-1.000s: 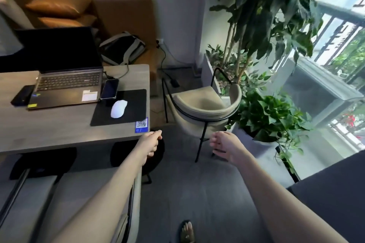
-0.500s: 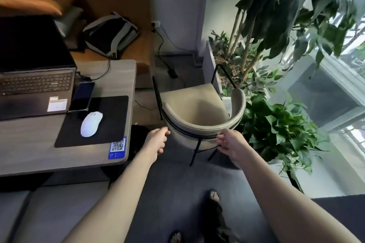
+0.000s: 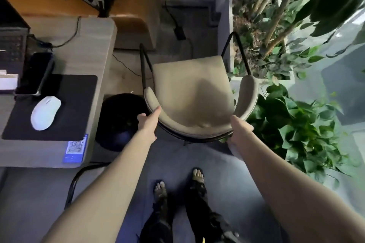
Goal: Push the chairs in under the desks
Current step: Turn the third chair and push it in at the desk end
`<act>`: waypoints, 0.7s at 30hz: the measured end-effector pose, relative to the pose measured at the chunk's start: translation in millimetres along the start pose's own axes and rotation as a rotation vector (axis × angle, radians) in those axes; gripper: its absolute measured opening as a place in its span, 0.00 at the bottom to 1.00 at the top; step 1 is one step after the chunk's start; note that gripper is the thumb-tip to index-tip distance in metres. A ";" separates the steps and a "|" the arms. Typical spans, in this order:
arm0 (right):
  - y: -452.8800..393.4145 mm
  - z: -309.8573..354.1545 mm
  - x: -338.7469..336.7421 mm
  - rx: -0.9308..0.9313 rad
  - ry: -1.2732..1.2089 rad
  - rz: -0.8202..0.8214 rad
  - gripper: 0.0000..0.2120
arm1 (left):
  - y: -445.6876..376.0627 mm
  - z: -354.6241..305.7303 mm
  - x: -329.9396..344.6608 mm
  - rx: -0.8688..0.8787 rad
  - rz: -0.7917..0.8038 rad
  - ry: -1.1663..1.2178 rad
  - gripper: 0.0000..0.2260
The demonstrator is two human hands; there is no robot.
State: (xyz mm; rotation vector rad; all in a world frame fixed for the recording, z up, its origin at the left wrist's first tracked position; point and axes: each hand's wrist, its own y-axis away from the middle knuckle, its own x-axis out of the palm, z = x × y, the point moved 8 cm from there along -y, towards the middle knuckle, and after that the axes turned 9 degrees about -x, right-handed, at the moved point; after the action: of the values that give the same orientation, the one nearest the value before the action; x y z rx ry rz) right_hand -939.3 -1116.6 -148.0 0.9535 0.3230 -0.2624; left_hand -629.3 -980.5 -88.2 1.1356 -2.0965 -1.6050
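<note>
The pale wood-grain desk (image 3: pixel 79 61) lies to the left of both hands. The beige padded chair with a curved backrest and black metal frame (image 3: pixel 193 92) stands straight ahead of them, beside the desk's end and not under it, its seat pointing away from the person. The right hand (image 3: pixel 240 129) wraps the backrest's right curve; the left hand (image 3: pixel 148 123) grips its left curve, nearer the desk. Tucking it in probably means swinging it leftward.

Chair (image 3: pixel 193 92) just ahead of both hands — desk (image 3: pixel 83 61) to their left, plants (image 3: pixel 292 124) to their right.
</note>
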 end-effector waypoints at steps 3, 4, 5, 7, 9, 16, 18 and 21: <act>-15.5 14.2 7.4 -0.013 -0.001 0.013 0.41 | -13.3 -10.4 13.5 -0.077 0.021 0.016 0.47; -6.4 20.3 10.0 0.004 0.003 0.047 0.38 | -19.1 -14.3 17.4 -0.095 0.034 0.015 0.48; 1.9 27.6 13.8 0.012 -0.004 0.060 0.36 | -24.3 -19.1 21.2 -0.112 0.052 0.011 0.49; 1.1 30.9 13.9 0.025 -0.035 0.029 0.33 | -41.3 -26.9 26.2 -0.148 0.090 -0.002 0.50; -14.3 24.4 16.8 0.038 -0.060 0.035 0.34 | -59.1 -29.6 30.2 -0.195 0.129 0.003 0.48; -23.0 10.6 25.2 0.101 -0.133 0.033 0.34 | -63.1 -33.6 41.3 -0.306 0.207 -0.038 0.22; -24.5 9.2 24.9 0.089 -0.157 -0.014 0.32 | -62.0 -37.1 42.1 -0.296 0.195 -0.038 0.16; -24.4 9.6 26.4 0.076 -0.143 -0.007 0.28 | -63.3 -40.0 39.5 -0.240 0.153 -0.001 0.12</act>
State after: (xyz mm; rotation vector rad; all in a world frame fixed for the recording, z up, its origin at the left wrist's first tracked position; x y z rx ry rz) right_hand -922.2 -1140.1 -171.2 1.0032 0.1863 -0.3495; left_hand -603.8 -1041.6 -140.9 0.8744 -1.8785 -1.7263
